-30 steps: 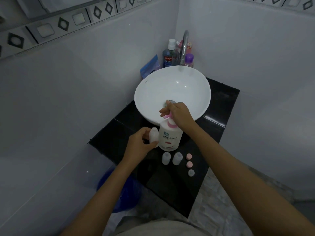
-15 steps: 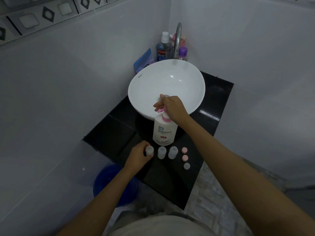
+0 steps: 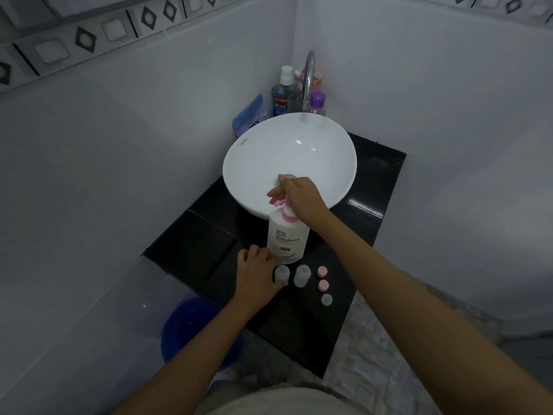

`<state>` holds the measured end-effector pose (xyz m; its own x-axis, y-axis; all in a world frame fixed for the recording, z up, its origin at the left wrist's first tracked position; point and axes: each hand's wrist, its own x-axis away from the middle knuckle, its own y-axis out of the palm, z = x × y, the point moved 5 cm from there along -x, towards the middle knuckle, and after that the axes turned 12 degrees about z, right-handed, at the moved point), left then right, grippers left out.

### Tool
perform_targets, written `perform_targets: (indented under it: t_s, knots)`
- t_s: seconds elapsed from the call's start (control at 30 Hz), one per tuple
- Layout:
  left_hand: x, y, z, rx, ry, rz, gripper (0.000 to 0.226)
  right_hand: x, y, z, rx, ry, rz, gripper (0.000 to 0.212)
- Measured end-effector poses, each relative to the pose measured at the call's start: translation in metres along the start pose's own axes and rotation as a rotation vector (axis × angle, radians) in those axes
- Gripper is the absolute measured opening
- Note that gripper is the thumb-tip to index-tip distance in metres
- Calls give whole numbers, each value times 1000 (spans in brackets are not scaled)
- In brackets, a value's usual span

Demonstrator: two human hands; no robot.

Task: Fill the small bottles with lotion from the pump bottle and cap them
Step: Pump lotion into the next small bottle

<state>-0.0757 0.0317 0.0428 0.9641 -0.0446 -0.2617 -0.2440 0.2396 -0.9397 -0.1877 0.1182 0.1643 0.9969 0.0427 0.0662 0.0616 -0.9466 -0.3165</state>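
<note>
The white pump bottle (image 3: 288, 239) with a pink pump stands on the black counter (image 3: 191, 250) in front of the sink. My right hand (image 3: 302, 199) rests over its pump head and grips it. Two small translucent bottles stand uncapped in front of it. My left hand (image 3: 256, 274) closes thumb and fingers around the left small bottle (image 3: 282, 272), which stands on the counter. The other small bottle (image 3: 301, 275) stands free beside it. A third small bottle is hidden under my left hand. Two pink caps (image 3: 322, 277) and a pale cap (image 3: 326, 299) lie to the right.
A white basin (image 3: 254, 163) with a tap (image 3: 308, 82) sits behind the pump bottle. Mouthwash (image 3: 281, 94), a purple-capped bottle (image 3: 317, 103) and a blue pouch (image 3: 250, 118) stand at the back corner. A blue bucket (image 3: 191, 327) sits on the floor below the counter's left edge.
My left hand brought a small bottle down from the pump spout, set it on the counter at the left of the row, then shifted right onto its neighbour. My right hand stayed on the pump.
</note>
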Motion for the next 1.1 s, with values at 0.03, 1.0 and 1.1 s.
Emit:
perform_targets:
  t_s: [0.03,1.0,1.1]
  knots:
    - [0,-2,1,13,-2,-3,43,0,0,0,0,4,-1,45]
    - [-40,-131,-11,829,-310,376,44,-2,2,10,38,-31,-37,42]
    - [-40,-126,-13,861,-344,336,43,3,5,15,65,-25,-65,42]
